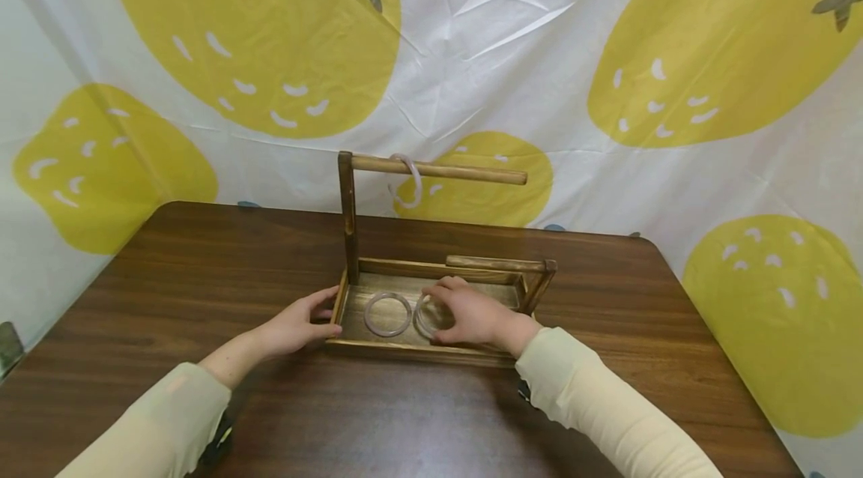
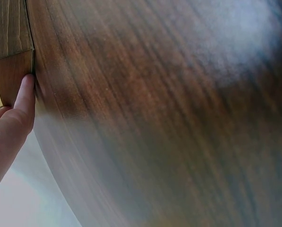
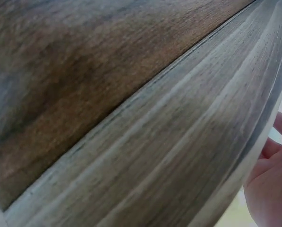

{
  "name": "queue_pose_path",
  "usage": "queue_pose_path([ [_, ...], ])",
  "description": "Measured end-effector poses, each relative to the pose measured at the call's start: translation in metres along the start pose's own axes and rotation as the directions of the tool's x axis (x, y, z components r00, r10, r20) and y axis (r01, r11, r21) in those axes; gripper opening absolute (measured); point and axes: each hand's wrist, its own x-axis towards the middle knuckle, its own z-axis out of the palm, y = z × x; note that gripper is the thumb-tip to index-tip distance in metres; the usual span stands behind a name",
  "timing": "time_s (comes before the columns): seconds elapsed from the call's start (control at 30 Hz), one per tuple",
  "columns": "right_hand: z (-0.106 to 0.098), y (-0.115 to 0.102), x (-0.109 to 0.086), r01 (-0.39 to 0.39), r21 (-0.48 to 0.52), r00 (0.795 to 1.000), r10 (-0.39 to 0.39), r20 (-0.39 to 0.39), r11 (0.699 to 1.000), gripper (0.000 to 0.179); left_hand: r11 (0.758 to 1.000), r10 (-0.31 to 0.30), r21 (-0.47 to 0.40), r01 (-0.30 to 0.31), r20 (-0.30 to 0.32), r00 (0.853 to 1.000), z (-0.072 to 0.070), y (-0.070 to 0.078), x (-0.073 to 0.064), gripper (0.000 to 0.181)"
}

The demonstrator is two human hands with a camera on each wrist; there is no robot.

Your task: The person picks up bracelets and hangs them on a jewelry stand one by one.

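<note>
A brown wooden tray stand point(image 1: 404, 348) sits on the table, with a tall post and upper bar point(image 1: 465, 172) at its left. Inside the tray lie two pale, translucent bangles: one bangle point(image 1: 367, 315) lies flat at the left. Around the other bangle point(image 1: 418, 322) my right hand point(image 1: 472, 315) has its thumb and fingers, pinching it; part of it is hidden. A third bangle point(image 1: 417, 182) hangs on the upper bar. My left hand point(image 1: 297, 322) touches the tray's left end, where the left wrist view shows the thumb point(image 2: 25, 97) laid straight against the wood.
A shorter bar point(image 1: 495, 264) on a low post stands at the tray's right back. The dark wooden table point(image 1: 202, 276) reaches back to a white cloth point(image 1: 499, 51) printed with yellow fruit. The tray's long wall point(image 3: 145, 137) fills much of the right wrist view.
</note>
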Motion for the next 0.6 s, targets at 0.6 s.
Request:
queue_pose_path([
  [0.6, -0.0070, -0.0071, -0.0026, -0.008, 0.064, 0.999, 0.011, -0.041, 0.998, 0.071, 1.000, -0.004, -0.006, 0.004, 0.010, 1.000, -0.0005, 0.0009, 0.0003, 0.073],
])
